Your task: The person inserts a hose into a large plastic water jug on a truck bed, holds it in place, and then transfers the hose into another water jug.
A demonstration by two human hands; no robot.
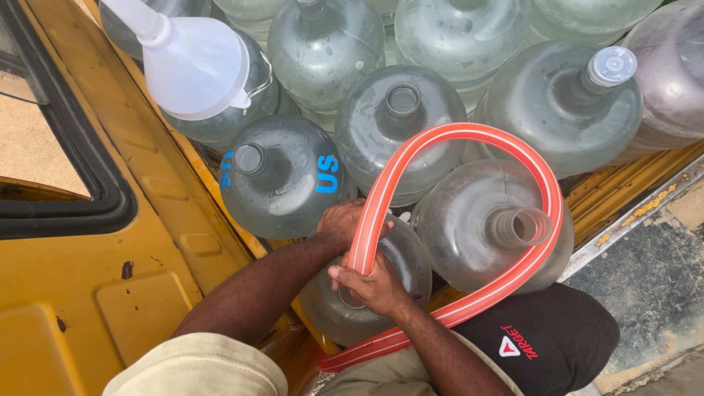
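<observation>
My left hand (342,223) and my right hand (372,283) both grip a red hose with white stripes (469,133). The right hand holds the hose's lower end at the mouth of a large clear jug (411,264) right in front of me; the mouth itself is hidden under the hand. Just above it, the left hand wraps the hose. From there the hose loops up over the jugs, bends right and runs back down past my right arm. An open-necked jug (477,220) lies inside the loop.
Several big clear jugs stand packed together, one with blue lettering (282,176), one capped (572,103). A white funnel (198,66) sits upturned on a jug at upper left. A yellow vehicle panel (110,242) is left, a black garment (565,330) and rough ground (653,271) right.
</observation>
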